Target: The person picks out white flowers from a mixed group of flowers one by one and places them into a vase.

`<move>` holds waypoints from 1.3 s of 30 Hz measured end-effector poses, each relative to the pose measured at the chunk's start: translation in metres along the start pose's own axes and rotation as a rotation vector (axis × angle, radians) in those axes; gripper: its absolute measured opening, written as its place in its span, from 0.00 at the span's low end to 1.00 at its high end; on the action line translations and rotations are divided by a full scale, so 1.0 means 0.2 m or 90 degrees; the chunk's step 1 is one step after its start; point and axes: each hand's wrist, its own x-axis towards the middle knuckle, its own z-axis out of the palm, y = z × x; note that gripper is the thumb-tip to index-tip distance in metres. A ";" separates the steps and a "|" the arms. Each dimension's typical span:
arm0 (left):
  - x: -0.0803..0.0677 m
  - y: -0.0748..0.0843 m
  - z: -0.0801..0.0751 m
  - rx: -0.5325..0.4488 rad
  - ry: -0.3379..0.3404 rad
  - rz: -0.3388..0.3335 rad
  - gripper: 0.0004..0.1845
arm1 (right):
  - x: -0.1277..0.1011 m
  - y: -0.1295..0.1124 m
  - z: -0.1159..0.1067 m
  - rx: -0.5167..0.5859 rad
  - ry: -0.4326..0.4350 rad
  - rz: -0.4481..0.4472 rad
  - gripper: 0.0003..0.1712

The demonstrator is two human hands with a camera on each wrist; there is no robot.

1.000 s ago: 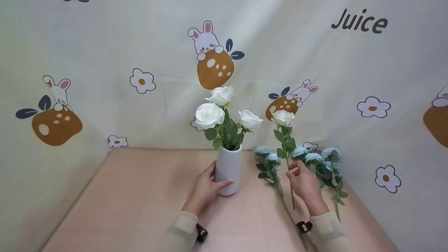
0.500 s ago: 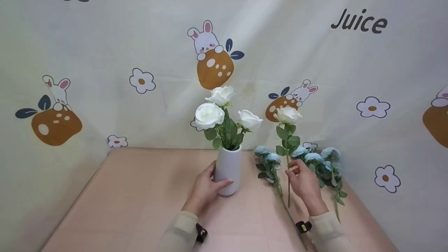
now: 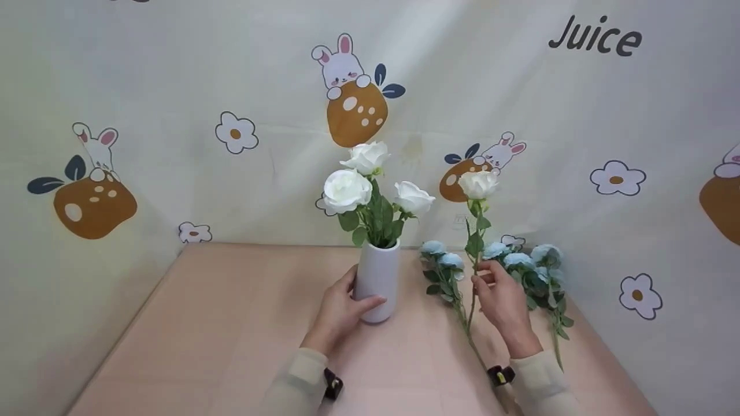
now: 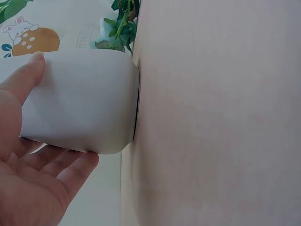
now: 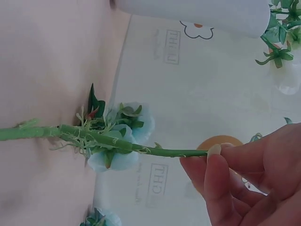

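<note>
Left hand: the left hand (image 3: 340, 315) curls around the lower part of the white vase (image 3: 377, 281), thumb on one side and fingers on the other, as the left wrist view shows.
Right hand: the right hand (image 3: 504, 303) pinches the green stem of a white rose (image 3: 478, 184) between thumb and fingertips (image 5: 214, 165), holding it upright above the table (image 3: 231, 335), just right of the vase.
Vase: it stands on the pink table and holds three white roses (image 3: 370, 179) with green leaves.
Blue flowers: two leafy sprays of blue flowers (image 3: 523, 271) lie on the table beside and behind the right hand.
Backdrop: a pale cloth (image 3: 173, 86) printed with rabbits, flowers and the word Juice.
</note>
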 end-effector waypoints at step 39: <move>0.00 0.01 0.00 0.001 -0.005 -0.014 0.54 | -0.04 -0.29 -0.05 0.085 0.064 -0.077 0.20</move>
